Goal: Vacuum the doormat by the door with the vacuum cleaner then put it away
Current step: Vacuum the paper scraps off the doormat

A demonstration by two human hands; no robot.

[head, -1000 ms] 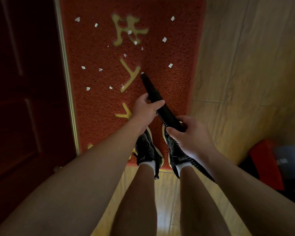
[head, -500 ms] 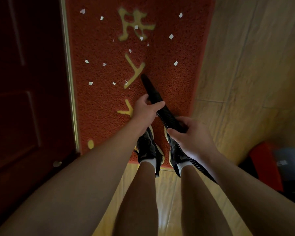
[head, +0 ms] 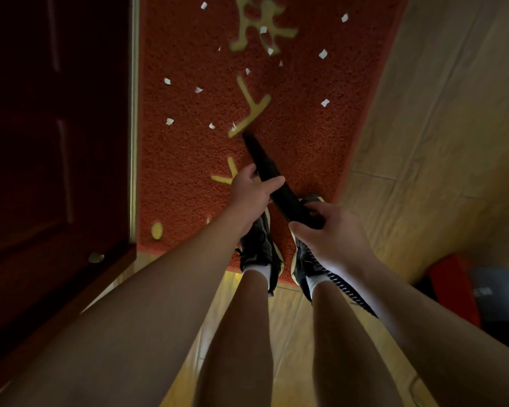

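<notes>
Both hands on black vacuum nozzle (head: 259,155), aimed down at red looped-pile doormat (head: 188,171) lying against dark wooden door (head: 56,142)
Grip: left hand (head: 252,190) wraps the smooth tube, right hand (head: 329,233) curls round black ribbed hose (head: 288,202) just behind; tip-to-mat contact cannot be told. White paper scraps (head: 323,54) scattered ahead of tip. Black trainers (head: 259,245) on mat's near edge. Red and grey object (head: 453,277) on beige tiled floor (head: 438,142) at right, label too small to read; yellow characters (head: 252,107) on mat not legible
</notes>
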